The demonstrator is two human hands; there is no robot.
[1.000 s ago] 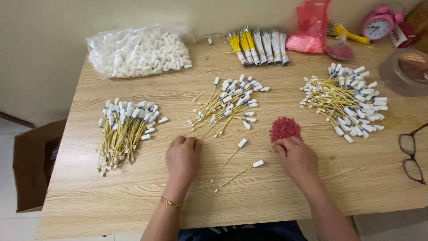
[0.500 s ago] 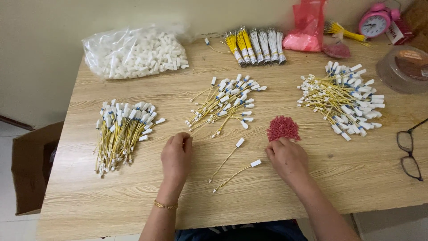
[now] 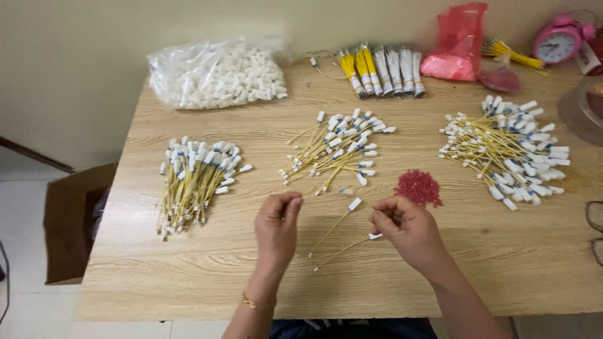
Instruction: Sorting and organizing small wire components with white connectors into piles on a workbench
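My left hand (image 3: 276, 227) hovers just above the wooden table (image 3: 188, 276), thumb and fingertips pinched together; I see nothing between them. My right hand (image 3: 407, 229) has its fingers curled in, the thumb next to the white end of a thin yellow cable (image 3: 342, 252). A second yellow cable with a white plug (image 3: 339, 221) lies slanted between the two hands. A small heap of red beads (image 3: 419, 187) sits just beyond my right hand.
Three piles of yellow cables with white plugs lie at the left (image 3: 195, 179), the middle (image 3: 336, 147) and the right (image 3: 502, 154). At the back are a clear bag of white parts (image 3: 217, 75), bundled cables (image 3: 380, 66), a red plastic bag (image 3: 458, 44) and a pink alarm clock (image 3: 556, 41). A cardboard box (image 3: 72, 220) stands on the floor at left.
Both hands have lifted off the table and drawn their fingers together. The two loose cables lie about where they did.
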